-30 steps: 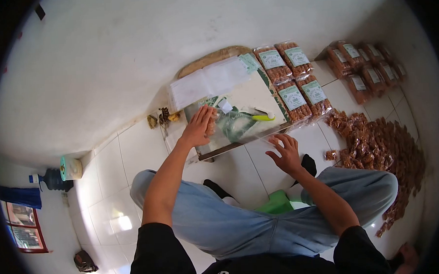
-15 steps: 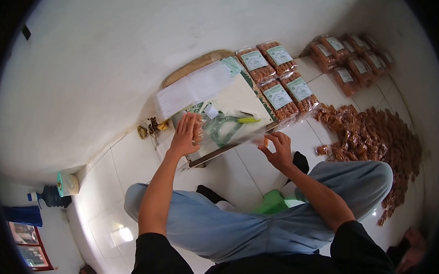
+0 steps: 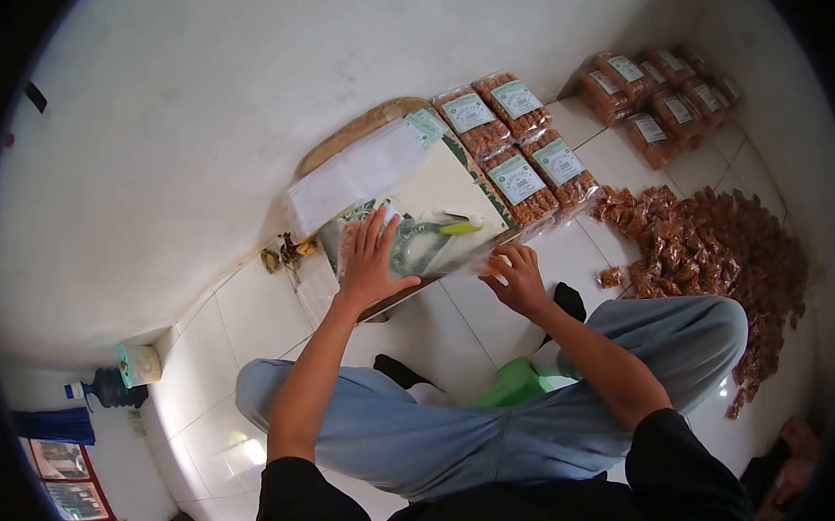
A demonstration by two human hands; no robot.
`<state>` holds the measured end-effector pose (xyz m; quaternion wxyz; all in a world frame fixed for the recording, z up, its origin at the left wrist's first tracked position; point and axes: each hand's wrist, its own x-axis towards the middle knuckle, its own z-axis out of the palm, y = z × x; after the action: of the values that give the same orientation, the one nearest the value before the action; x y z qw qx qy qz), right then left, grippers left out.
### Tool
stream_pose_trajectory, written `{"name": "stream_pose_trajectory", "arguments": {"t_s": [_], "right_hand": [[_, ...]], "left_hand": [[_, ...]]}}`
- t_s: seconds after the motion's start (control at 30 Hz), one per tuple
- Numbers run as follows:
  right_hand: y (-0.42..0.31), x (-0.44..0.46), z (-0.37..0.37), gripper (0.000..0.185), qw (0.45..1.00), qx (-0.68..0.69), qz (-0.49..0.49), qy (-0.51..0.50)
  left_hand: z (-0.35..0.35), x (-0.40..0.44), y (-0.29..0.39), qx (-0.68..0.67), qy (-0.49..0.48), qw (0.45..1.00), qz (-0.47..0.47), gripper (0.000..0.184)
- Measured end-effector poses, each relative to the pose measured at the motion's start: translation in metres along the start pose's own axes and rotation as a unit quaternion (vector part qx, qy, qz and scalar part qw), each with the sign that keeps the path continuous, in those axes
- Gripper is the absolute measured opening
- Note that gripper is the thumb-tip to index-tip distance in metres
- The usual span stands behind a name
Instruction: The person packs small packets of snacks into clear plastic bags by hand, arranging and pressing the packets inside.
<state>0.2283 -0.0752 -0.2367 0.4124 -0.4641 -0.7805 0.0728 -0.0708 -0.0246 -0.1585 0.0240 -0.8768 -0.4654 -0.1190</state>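
A clear plastic bag [image 3: 469, 259] stretches across the near edge of a low board [image 3: 414, 181] with green print. My left hand [image 3: 373, 262] lies over the bag's left end, fingers extended and thumb apart. Reddish-brown contents show faintly beside its fingers. The bag's right end is pinched between the fingers of my right hand [image 3: 516, 277]. Just beyond it, a yellow-green handled tool [image 3: 461, 228], perhaps a cutter, rests on the board. Flat clear bags [image 3: 349, 175] are piled at the board's far left, with green labels [image 3: 426, 127] on top.
Several labelled brown snack packs [image 3: 518, 179] sit along the board's right side, and more packs [image 3: 681, 105] are stacked in the corner. Small wrapped pieces [image 3: 706, 248] are heaped on the tiles at right. A green object [image 3: 514, 384] lies between my legs.
My left hand has shifted slightly right and flattened over the bag, covering more of its contents. My right hand has closed its fingers more tightly on the bag's end. The view has tilted slightly.
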Motion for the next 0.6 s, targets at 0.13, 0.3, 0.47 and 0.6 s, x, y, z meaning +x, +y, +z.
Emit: {"name": "stream_pose_trajectory", "arguments": {"t_s": [0.13, 0.3, 0.47, 0.6], "right_hand": [[0.013, 0.014, 0.0, 0.029, 0.994, 0.013, -0.105, -0.039], [0.022, 0.014, 0.011, 0.039, 0.982, 0.013, -0.133, -0.131], [0.018, 0.001, 0.017, 0.049, 0.978, 0.02, -0.144, -0.152], [-0.001, -0.001, 0.017, 0.051, 0.981, 0.097, -0.106, -0.132]], "left_hand": [[0.012, -0.018, -0.032, 0.027, -0.08, 0.992, -0.092, 0.134], [0.023, -0.029, -0.063, -0.001, -0.196, 0.971, -0.138, 0.144], [0.034, -0.033, -0.074, -0.038, -0.183, 0.972, -0.144, 0.144], [0.041, -0.035, -0.073, -0.05, -0.145, 0.977, -0.148, 0.143]]}}
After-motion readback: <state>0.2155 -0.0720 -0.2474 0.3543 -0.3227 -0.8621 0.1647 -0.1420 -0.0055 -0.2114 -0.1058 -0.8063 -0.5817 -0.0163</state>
